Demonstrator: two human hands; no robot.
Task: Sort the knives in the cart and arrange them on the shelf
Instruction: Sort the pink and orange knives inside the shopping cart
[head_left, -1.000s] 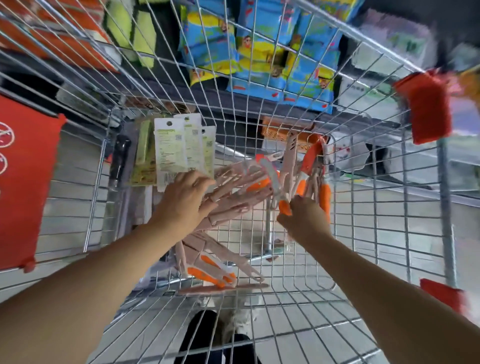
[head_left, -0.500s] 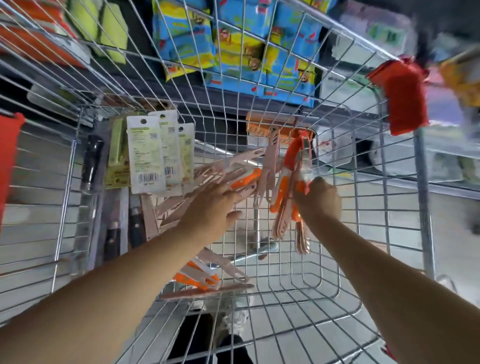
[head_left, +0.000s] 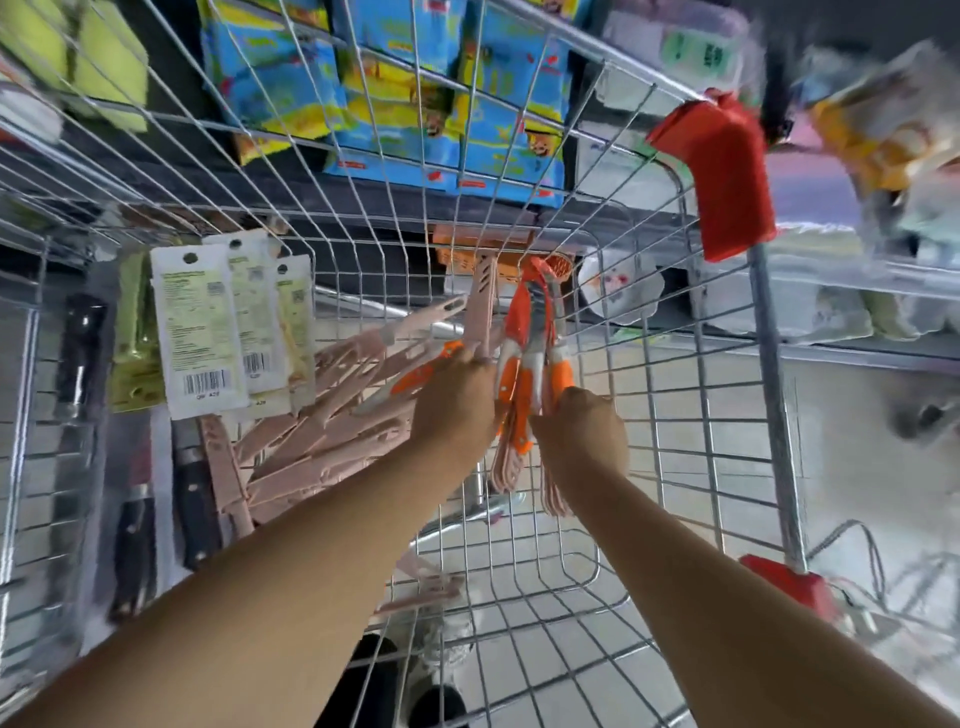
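Inside the wire cart (head_left: 649, 467) lies a heap of pink sheathed knives (head_left: 332, 431), some with orange handles. My right hand (head_left: 582, 431) grips a bunch of orange-handled knives (head_left: 530, 353) held upright near the cart's far right corner. My left hand (head_left: 457, 400) reaches into the pile and pinches a pink knife (head_left: 480, 312) that stands up next to the bunch. Carded knives in green-and-white packs (head_left: 202, 332) lean at the far left, and black-handled knives (head_left: 192, 499) lie on the cart floor at the left.
The cart has red plastic corner guards (head_left: 722, 176). Beyond it, shelves hold blue and yellow packets (head_left: 395, 93) and pale goods (head_left: 779, 306) at the right. My shoes (head_left: 410, 680) show through the cart floor.
My left hand moved right and up from the pink pile to the bunch in my right hand. The bunch shifted a little to the right. The view drifted left.
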